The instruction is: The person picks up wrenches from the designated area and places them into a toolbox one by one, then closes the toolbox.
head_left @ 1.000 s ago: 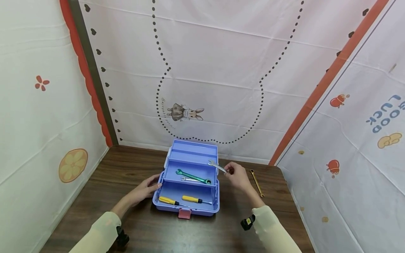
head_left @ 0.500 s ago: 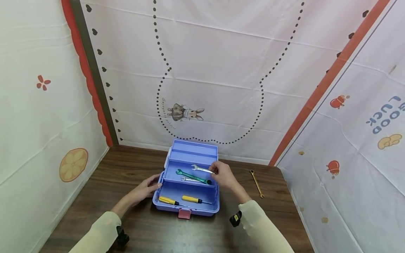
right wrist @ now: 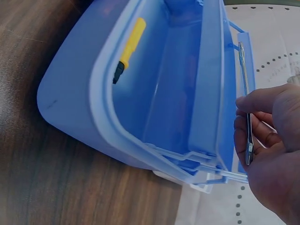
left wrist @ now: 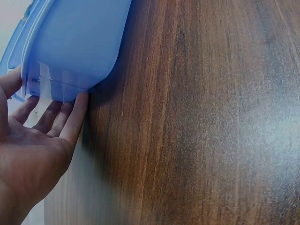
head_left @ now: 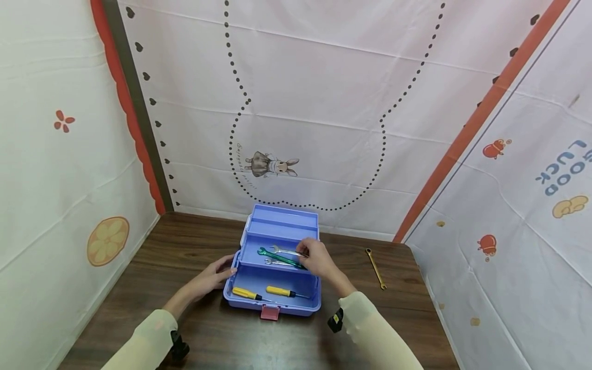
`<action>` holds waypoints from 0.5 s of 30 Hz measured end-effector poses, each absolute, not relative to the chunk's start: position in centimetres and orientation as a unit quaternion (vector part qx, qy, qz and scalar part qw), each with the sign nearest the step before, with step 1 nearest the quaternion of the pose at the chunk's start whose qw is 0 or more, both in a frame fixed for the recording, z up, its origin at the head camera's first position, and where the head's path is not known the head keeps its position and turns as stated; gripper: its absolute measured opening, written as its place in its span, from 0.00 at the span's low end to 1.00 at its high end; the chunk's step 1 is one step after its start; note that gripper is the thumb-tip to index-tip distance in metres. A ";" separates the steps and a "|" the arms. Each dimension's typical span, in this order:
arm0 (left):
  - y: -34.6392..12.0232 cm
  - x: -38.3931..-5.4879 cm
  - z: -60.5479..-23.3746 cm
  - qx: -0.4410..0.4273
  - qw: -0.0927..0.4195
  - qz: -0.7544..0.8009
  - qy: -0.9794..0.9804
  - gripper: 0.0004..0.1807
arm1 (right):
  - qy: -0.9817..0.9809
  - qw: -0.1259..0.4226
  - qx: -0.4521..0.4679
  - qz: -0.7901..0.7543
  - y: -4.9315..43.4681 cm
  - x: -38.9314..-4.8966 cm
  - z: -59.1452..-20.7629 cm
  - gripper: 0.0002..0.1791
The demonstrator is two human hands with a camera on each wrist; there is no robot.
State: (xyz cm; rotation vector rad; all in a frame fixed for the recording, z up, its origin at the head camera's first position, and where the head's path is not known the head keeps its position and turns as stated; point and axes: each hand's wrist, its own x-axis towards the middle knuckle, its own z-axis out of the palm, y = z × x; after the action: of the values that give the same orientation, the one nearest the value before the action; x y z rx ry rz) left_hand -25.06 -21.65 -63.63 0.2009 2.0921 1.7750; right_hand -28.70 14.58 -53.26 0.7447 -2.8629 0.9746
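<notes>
A blue toolbox stands open on the table, its stepped trays raised at the back. My right hand pinches a silver wrench between thumb and fingers, low over the middle tray. In that tray lie a green wrench and a smaller silver wrench, whose right ends are partly hidden by the hand. My left hand touches the toolbox's left end, thumb at the rim and nearly straight fingers against the outer wall.
Two yellow-handled screwdrivers, a left one and a right one, lie in the toolbox's bottom. A yellow wrench lies on the wooden table to the right. Printed cloth hangs behind and on both sides.
My right hand has carried the silver wrench leftward from the toolbox's right side and lowered it over the middle tray. The left hand has stayed put.
</notes>
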 end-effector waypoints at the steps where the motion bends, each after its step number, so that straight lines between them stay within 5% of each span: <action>1: -21.7 -25.1 -63.7 0.073 0.195 0.632 0.746 0.42 | -0.920 0.012 0.236 0.311 14.5 -28.7 -53.4 0.07; 15: -21.8 -25.2 -64.0 0.069 0.195 0.639 0.741 0.43 | -0.926 0.001 0.239 0.291 14.0 -28.8 -54.5 0.08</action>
State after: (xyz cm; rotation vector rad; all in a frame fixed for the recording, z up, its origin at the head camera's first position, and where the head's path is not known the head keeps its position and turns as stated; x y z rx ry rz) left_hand -25.24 -21.77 -64.03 0.1936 2.0760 1.7913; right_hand -28.79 14.02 -54.46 0.7512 -2.9078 0.9137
